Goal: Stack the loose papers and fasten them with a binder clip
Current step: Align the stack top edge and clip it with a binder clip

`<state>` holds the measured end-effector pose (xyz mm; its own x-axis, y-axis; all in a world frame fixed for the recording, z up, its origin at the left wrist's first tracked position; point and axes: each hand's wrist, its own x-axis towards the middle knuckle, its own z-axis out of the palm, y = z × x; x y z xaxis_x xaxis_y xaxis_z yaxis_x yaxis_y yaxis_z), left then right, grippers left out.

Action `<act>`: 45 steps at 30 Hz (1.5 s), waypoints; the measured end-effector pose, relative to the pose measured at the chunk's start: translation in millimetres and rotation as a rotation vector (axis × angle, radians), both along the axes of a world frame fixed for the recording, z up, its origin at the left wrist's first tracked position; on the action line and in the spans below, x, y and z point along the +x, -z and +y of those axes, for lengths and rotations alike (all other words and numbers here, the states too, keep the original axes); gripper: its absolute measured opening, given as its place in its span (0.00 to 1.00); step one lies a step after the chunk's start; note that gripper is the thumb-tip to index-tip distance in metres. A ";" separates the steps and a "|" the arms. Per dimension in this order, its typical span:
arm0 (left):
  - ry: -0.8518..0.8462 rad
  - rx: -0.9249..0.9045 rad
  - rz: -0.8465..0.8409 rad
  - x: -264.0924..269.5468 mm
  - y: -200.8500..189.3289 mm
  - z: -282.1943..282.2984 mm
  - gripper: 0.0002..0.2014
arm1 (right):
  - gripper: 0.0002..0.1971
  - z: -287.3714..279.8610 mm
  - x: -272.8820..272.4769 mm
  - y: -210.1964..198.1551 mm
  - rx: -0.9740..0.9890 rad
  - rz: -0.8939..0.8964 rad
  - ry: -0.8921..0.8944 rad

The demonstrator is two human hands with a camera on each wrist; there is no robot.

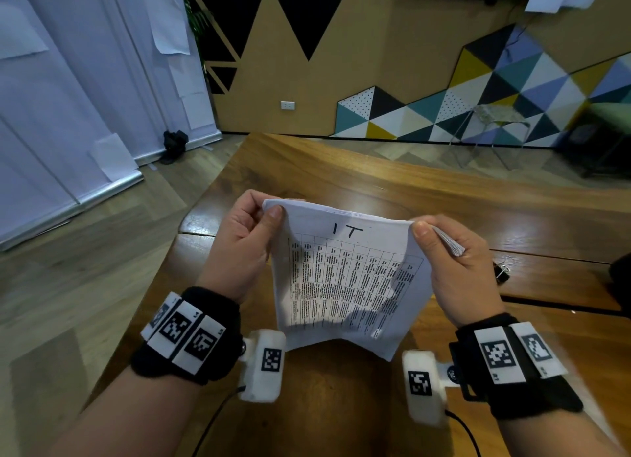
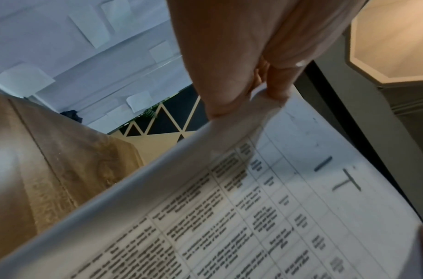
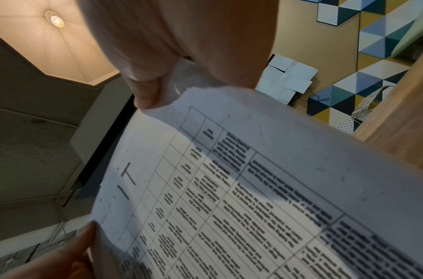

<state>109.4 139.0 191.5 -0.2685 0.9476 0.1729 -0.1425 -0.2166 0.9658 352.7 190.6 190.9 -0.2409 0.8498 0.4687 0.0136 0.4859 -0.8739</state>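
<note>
Both hands pinch the paper stack's top corners, held up over the table.
L hand [image 1: 244, 241] grips the top-left corner of the papers [image 1: 348, 279], R hand [image 1: 457, 265] the top-right, thumbs in front; sheets hang w/ "IT" handwritten on top. Binder clip [image 1: 502, 273] lies on the wooden table [image 1: 341, 170], just beyond the R hand.

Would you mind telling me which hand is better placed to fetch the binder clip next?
Right. The binder clip lies on the table just beyond the right hand, while the left hand pinches the paper stack's far corner and could probably hold it alone.
</note>
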 end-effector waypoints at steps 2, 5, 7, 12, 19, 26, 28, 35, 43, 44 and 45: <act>-0.028 0.009 0.048 5.0 1.7 0.2 0.09 | 0.14 0.1 -0.4 0.1 -0.005 0.009 -0.003; -0.052 -0.010 0.136 8.5 4.7 -0.4 0.08 | 0.13 0.7 -0.1 -0.1 -0.012 0.018 -0.005; -0.073 -0.034 0.201 10.4 6.4 -1.1 0.07 | 0.13 0.9 0.1 0.1 -0.021 0.016 -0.005; -0.127 -0.032 0.220 16.0 6.4 -1.8 0.05 | 0.09 1.5 0.4 0.2 -0.042 0.017 0.013; -0.196 0.068 0.301 22.9 6.6 3.4 0.15 | 0.04 1.4 -3.1 -2.2 -0.054 0.016 -0.004; -0.325 0.029 0.434 18.4 10.0 8.0 0.13 | 0.09 0.4 -5.4 -3.5 -0.031 0.015 0.026; -0.371 0.108 0.569 18.5 2.4 8.6 0.08 | 0.09 -1.2 -5.9 -2.9 -0.027 0.022 0.037; -0.296 0.291 1.474 46.0 -31.4 5.1 0.24 | 0.09 -3.6 -8.5 -2.4 -0.010 0.007 0.039; -0.115 0.533 1.560 23.3 -25.4 35.0 0.18 | 0.07 0.6 -2.3 -4.6 -0.038 0.015 0.052; -0.102 0.547 1.518 21.4 -25.0 37.8 0.18 | 0.06 2.0 -1.9 -4.9 -0.044 0.012 0.046; -0.093 0.553 1.474 20.7 -25.1 40.8 0.17 | 0.05 3.9 -1.4 -5.3 -0.050 0.011 0.042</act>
